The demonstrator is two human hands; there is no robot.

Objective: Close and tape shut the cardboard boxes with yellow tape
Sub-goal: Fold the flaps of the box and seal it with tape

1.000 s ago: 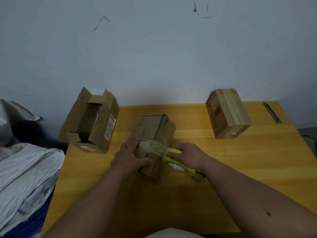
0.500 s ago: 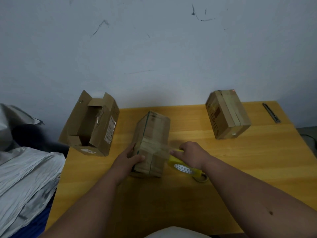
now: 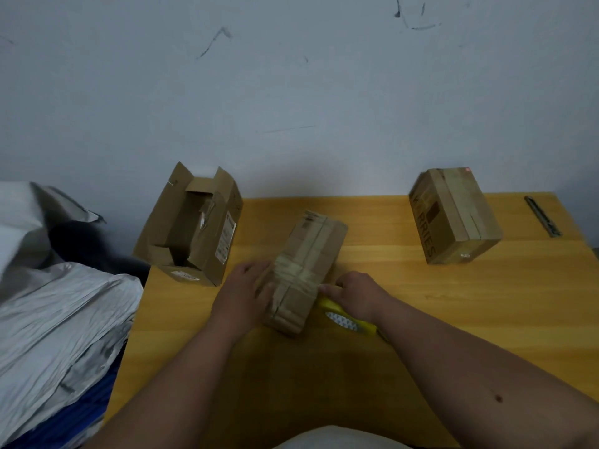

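Note:
A small closed cardboard box lies in the middle of the wooden table, with a band of tape wrapped across its near half. My left hand grips the box's left side. My right hand presses at the box's right side, where the tape band ends, and holds a yellow tape dispenser that lies partly under my wrist. An open box with raised flaps stands at the table's left corner. A taped box stands at the back right.
A dark metal strip, maybe a knife, lies at the far right corner. Crumpled grey plastic sheeting is piled left of the table. A scuffed wall runs close behind the table.
The middle box has been turned under my hands, so a taped face with a seam now points up. My right hand stayed at its right side with the dispenser.

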